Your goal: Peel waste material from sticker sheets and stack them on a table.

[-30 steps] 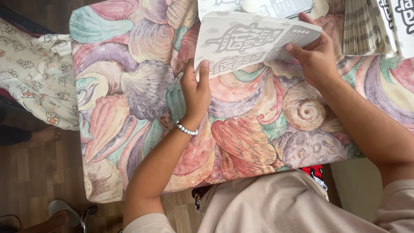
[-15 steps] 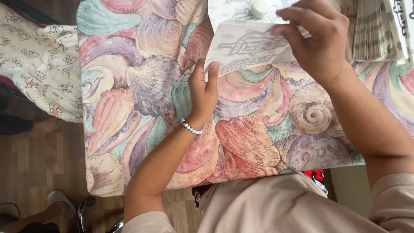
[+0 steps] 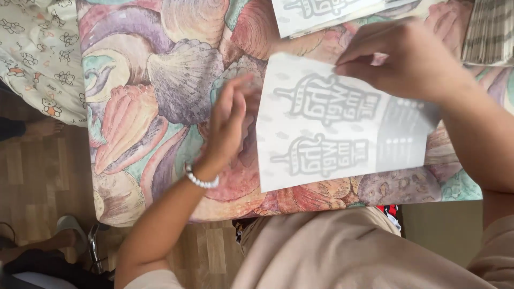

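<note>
Sheet: a white translucent paper sheet with grey printed figures (image 3: pixel 332 128) lies flat on the counter (image 3: pixel 160 107), near its front edge, between the two hands
Right hand: the right hand (image 3: pixel 407 64) pinches the sheet's upper edge between curled fingertips
Left hand: the left hand (image 3: pixel 227 123) is open, fingers straight, just beside the sheet's left edge, blurred
Doing it well: I judge a flat palm steadying the left edge would keep the thin paper from skewing or creasing
Surface: a cloth printed with large pastel seashells covers the counter; a stack of folded papers (image 3: pixel 490 32) sits at the far right corner, another printed sheet (image 3: pixel 321 13) beyond
Room: wooden floor (image 3: pixel 37 182), a cream fabric with small cartoon prints (image 3: pixel 37 59) on the left
</note>
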